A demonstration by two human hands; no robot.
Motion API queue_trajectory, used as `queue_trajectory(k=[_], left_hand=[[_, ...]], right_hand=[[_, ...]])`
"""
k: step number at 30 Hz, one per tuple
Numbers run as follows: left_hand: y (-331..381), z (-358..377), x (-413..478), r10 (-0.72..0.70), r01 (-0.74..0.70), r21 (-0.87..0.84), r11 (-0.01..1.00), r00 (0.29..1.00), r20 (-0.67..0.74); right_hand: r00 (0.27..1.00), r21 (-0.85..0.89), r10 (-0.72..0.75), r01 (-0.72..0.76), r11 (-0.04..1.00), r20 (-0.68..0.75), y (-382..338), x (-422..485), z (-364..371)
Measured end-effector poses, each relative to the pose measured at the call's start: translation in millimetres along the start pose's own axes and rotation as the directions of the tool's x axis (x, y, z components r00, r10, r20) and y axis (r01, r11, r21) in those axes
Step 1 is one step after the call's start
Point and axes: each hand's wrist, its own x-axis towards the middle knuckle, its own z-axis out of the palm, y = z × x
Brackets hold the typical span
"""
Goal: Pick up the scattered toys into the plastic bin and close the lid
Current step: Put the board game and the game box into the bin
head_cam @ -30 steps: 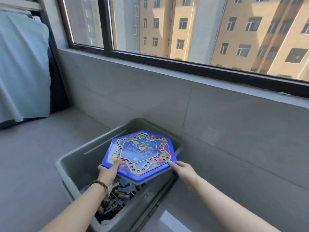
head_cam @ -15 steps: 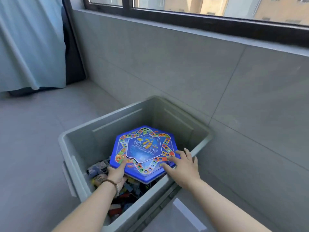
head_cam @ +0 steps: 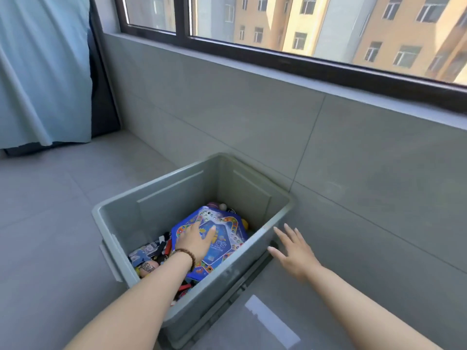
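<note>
Board-game box (head_cam: 228, 239), blue and hexagonal, already inside grey plastic bin (head_cam: 161, 213) at lower centre of frame, lying tilted on a jumble of small toys (head_cam: 151, 253). Pressed from above by left hand (head_cam: 197, 242), fingers straight and laid flat across the printed top, beaded bracelet (head_cam: 188, 258) at the wrist. Right hand (head_cam: 294, 253) outside the bin's right rim, fingers spread, holding nothing, close beside the wall; contact not clear. Probably light, stiff and hollow, with a smooth glossy face likely to slide under a palm; best taken by two opposite edges rather than by the flat top. Likely to rock on the loose pieces beneath, so worth seating level before lidding. Bin not yet covered. At bottom centre, pale glossy sheet (head_cam: 273, 322) on the floor, perhaps the lid; cannot tell for sure. At upper left, curtain (head_cam: 43, 72); across the top, window (head_cam: 303, 26).
</note>
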Motion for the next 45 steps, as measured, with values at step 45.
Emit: queue_trajectory(k=[45], left_hand=[[240.1, 613.7, -489.0, 0.072, -0.846, 0.202, 0.493, 0.271, 0.96]], right_hand=[[-0.172, 0.764, 0.753, 0.284, -0.58, 0.635, 479.8, -613.4, 237.5]])
